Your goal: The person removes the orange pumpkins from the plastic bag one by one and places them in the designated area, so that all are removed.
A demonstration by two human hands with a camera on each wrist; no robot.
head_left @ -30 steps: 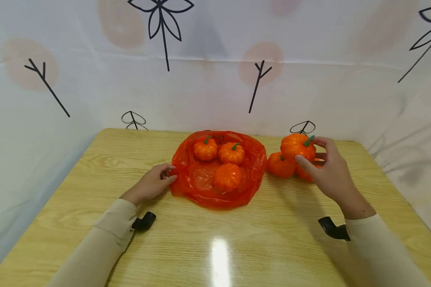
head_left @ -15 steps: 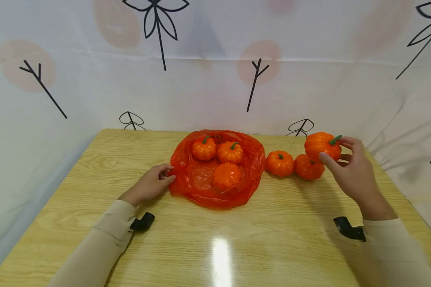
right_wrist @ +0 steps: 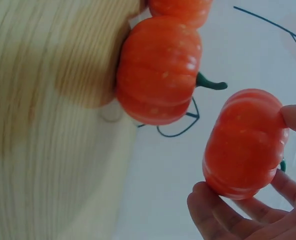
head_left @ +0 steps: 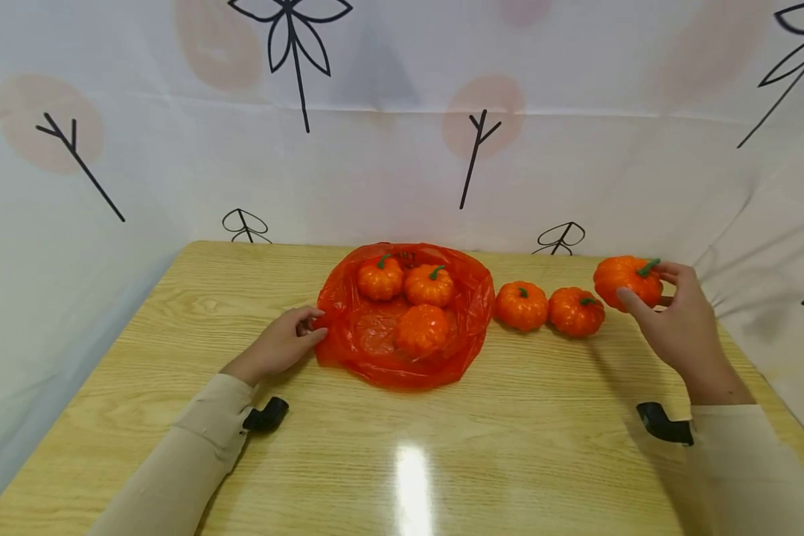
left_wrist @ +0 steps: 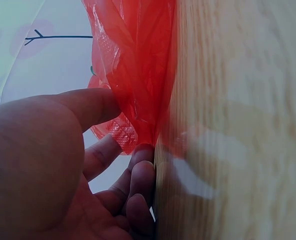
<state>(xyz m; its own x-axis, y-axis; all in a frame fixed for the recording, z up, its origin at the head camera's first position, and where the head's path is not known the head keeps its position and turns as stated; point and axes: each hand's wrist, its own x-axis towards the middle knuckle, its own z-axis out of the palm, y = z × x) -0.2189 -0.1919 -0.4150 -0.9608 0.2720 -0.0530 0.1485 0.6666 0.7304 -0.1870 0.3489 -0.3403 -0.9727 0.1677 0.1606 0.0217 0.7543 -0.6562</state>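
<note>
My right hand (head_left: pixel 686 327) grips a small orange toy pumpkin (head_left: pixel 621 283) with a green stem, between thumb and fingers. In the right wrist view this pumpkin (right_wrist: pixel 245 145) hangs clear of the table. At the left side of an opened red plastic bag (head_left: pixel 465 361), my left hand (head_left: pixel 276 346) pinches the bag's edge. The left wrist view has the red film (left_wrist: pixel 138 60) running between thumb and fingers. Inside the bag lie three pumpkins: one at back left (head_left: pixel 380 278), one at back right (head_left: pixel 430 286), one in front (head_left: pixel 423 330).
Two more pumpkins stand right of the bag: one close beside it (head_left: pixel 521 306) and another (head_left: pixel 576 312) to its right, nearest the held one. All rest on a light wood table (head_left: pixel 335 461). A printed white cloth (head_left: pixel 375 179) hangs behind the table.
My right hand has moved right with its pumpkin, then slightly lower, beyond the two standing pumpkins, which it no longer covers. The left hand and the bag keep their place.
</note>
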